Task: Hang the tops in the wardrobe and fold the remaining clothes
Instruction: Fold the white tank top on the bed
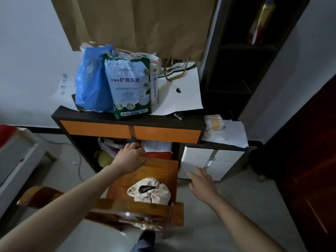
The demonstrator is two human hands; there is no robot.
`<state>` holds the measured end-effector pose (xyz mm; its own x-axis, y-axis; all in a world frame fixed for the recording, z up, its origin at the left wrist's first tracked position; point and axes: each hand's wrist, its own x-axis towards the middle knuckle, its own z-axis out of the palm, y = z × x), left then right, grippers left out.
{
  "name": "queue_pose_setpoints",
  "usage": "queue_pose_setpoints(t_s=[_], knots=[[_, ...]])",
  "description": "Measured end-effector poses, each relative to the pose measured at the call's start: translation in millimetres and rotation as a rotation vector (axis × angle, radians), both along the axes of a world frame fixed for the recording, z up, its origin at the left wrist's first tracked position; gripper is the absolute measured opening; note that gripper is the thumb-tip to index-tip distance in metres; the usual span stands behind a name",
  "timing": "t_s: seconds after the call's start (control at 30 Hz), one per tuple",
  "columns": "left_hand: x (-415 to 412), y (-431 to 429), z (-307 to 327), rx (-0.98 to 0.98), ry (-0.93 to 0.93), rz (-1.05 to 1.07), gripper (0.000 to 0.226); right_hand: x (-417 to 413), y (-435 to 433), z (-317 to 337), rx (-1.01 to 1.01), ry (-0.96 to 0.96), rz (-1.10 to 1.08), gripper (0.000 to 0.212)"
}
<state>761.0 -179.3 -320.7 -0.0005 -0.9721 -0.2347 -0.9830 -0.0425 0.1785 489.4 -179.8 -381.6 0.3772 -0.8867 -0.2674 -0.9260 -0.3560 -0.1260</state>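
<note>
Cluttered desk tabletop [81,115] at 12 o'clock. Wooden chair [160,168] at centre, its back blurred. Crumpled cream garment [154,195] on the seat, type unclear. Left hand [131,157] at garment's 11 o'clock, fingertips hidden, grip unreadable. Right hand [201,180] at 3 o'clock, fingers spread, released.

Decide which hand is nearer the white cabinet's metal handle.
Right. The right hand sits just below the metal handle; the left hand reaches under the desk, well to its left.
</note>
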Motion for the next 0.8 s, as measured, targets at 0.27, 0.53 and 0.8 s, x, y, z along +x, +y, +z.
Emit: queue_pose_setpoints(t_s=[0.27,0.53,0.8], knots=[[37.9,-75.5,-109.8,0.404,-0.247,-0.234,0.047,47.2,-50.7,-45.1,0.184,0.047,-0.038,0.042],[56.5,-68.6,-232.1,0.668,-0.059,-0.131,0.067,74.1,-50.5,-119.4,0.457,0.144,0.016,0.047],[38.1,-44.1,-327.2,0.635,0.182,0.052,0.088,100.9,-64.3,-211.1,0.594,0.140,0.073,0.054]])
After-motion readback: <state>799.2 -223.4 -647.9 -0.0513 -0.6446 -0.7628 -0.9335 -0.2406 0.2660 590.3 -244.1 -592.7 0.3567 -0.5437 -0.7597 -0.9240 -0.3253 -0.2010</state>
